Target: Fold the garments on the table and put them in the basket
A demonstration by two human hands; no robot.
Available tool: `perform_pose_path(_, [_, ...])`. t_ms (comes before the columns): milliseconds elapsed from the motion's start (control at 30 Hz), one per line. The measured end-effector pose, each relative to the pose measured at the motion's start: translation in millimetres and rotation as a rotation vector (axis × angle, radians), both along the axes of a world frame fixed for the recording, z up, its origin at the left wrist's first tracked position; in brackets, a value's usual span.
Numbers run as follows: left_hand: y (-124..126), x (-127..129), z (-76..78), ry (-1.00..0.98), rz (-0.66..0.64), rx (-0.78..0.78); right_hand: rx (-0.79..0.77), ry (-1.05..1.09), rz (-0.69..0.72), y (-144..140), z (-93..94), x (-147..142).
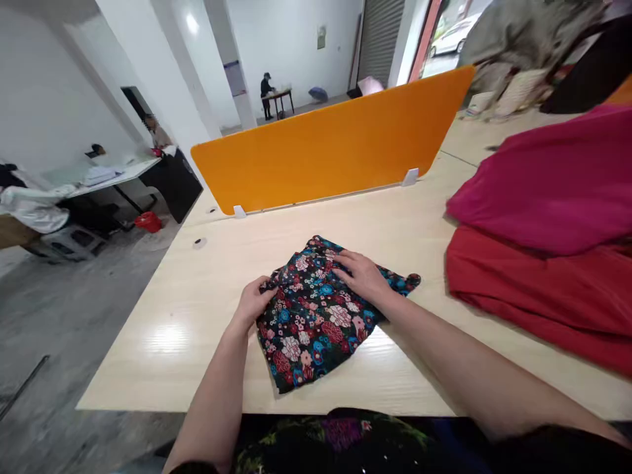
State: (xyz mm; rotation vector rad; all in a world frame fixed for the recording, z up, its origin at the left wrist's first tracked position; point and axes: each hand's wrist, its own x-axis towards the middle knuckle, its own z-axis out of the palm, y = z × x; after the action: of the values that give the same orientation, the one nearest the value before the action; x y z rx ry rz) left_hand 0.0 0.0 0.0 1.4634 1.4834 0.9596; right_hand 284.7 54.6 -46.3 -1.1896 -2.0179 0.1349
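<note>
A piece of dark floral fabric [316,322], printed with red, pink, white and blue flowers, lies on the pale wooden table [207,349] in front of me. At its upper left edge, my left hand [254,304] pinches the fabric, thumb over the top. My right hand [364,278] rests on the fabric's upper right part with its fingers stretched out and slightly apart. Beyond that hand, a narrow end of the fabric sticks out to the right and curls at its tip.
An orange divider panel [336,145] stands along the table's far side on white clips. Magenta cloth [548,178] and red cloth [538,296] are heaped at the right. A red bucket [148,222] sits on the floor at left. Other people work at tables farther back.
</note>
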Motion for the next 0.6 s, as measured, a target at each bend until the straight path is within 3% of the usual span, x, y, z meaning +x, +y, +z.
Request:
perform_pose_path(133, [-12.5,9.4,16.8,-0.248,-0.111,0.019,0.09,0.222,-0.163,-2.4,7.3,1.5])
perform_pose_path(233, [-15.8,14.5,16.5,-0.433,-0.148,-0.097,0.111,0.35,-0.221,-3.5,11.3,3.4])
perform_pose_path(400, [-10.2,20.5,4.9,-0.462,0.0,-0.217,0.059,0.505,-0.261,-4.5,15.9,5.2])
perform_pose_path(600, [-8.8,22.4,3.5,-0.41,-0.049,-0.235,-0.132,0.506,-0.192,-1.7,12.1,2.2])
